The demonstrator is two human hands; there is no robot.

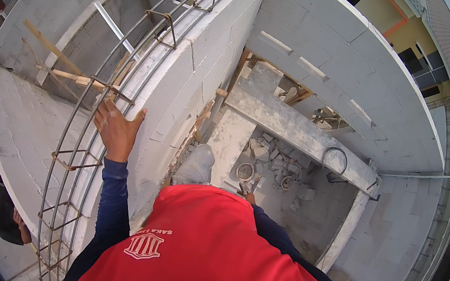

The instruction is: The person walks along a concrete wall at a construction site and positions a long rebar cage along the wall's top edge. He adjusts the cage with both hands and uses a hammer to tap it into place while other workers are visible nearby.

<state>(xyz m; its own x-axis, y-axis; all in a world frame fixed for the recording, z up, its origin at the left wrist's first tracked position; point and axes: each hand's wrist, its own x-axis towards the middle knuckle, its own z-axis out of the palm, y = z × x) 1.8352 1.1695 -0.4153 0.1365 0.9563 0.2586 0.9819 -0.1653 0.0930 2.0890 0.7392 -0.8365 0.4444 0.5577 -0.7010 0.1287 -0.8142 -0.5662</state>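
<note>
My left hand (116,129) rests at the top of a pale block wall (206,50), its thumb apart from the fingers. Its fingertips touch or lie right beside the bars of a long steel rebar cage (68,160) that runs along the wall top. Lower down, my right hand (250,198) is closed around a small hand tool with a metal end (244,188); its exact kind is too small to make out. Part of that hand is hidden behind my red shirt (209,243).
Far below lie broken block pieces (280,163) and a round bucket (245,171). A concrete beam (296,131) crosses the room, with a black cable loop (335,160) on it. Wooden props (55,48) stand at left. Another person (1,206) is beyond the lower-left wall.
</note>
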